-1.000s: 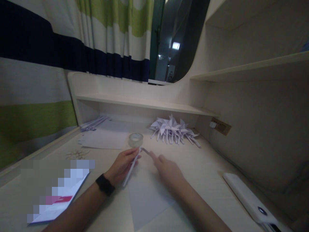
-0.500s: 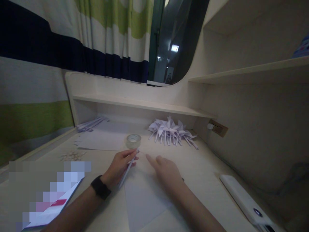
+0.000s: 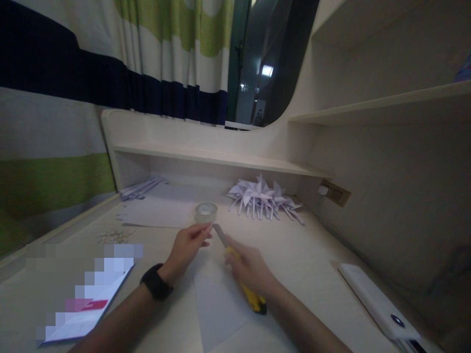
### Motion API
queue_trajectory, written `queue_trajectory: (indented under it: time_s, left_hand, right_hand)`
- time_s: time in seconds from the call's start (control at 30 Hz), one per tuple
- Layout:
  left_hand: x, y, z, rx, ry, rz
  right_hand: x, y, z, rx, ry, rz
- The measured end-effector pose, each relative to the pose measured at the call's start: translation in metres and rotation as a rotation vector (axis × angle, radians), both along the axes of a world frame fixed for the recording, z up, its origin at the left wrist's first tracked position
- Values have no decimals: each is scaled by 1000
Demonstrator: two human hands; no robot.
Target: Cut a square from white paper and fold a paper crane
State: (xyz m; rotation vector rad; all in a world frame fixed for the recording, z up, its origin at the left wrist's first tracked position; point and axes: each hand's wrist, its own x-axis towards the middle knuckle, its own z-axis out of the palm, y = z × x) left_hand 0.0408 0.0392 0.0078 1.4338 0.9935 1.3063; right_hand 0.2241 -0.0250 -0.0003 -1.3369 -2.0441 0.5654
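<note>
In my right hand [image 3: 248, 264] is a yellow utility knife [image 3: 253, 299] with a black end, its metal blade [image 3: 221, 235] slid out and angled up to the left. The blade tip meets or nearly meets the fingertips of my left hand [image 3: 187, 245]. Those fingers are pinched together; a small pale bit shows at their tips, too small to name. A sheet of white paper [image 3: 217, 309] lies on the desk below both hands. Just beyond my left fingertips sits a roll of clear tape [image 3: 206, 212].
White paper pinwheels [image 3: 257, 196] are heaped at the back. Rolled paper sticks [image 3: 143, 189] and paper sheets [image 3: 158, 208] lie back left, small pale pieces [image 3: 116, 236] nearer. A partly blurred tablet-like screen [image 3: 91, 309] is front left, a white device [image 3: 379, 299] front right.
The yellow knife is now in my right hand, which had a finger pointing before. The thin white paper stick seen in my left hand no longer shows along the palm.
</note>
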Motion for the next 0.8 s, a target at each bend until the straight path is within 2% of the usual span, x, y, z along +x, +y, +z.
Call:
queue_trajectory:
  time_s: [0.07,0.17,0.23,0.33,0.43,0.57,0.63,0.7,0.8]
  left_hand:
    - [-1,2,-2,17,12,2]
    - [-1,4,-3,29,30,4]
    - [-2,4,-4,31,44,3]
    - [-2,4,-6,46,61,-12]
    - [-2,4,-6,76,72,-11]
    - [-1,3,-4,117,92,13]
    - [-2,4,-4,135,105,21]
    - [-2,4,-4,149,125,21]
    - [-2,5,-4,132,142,21]
  right_hand:
    - [0,0,-1,59,-43,-9]
    - [6,3,0,224,-341,-44]
    - [12,4,1,276,-571,-69]
    - [17,4,3,320,-729,-91]
    - [14,4,3,298,-579,-85]
    - [4,2,-1,119,-96,-23]
    - [0,0,-1,46,39,-3]
    - [-1,-1,-1,95,2,-20]
    - [2,-1,-1,233,-332,-90]
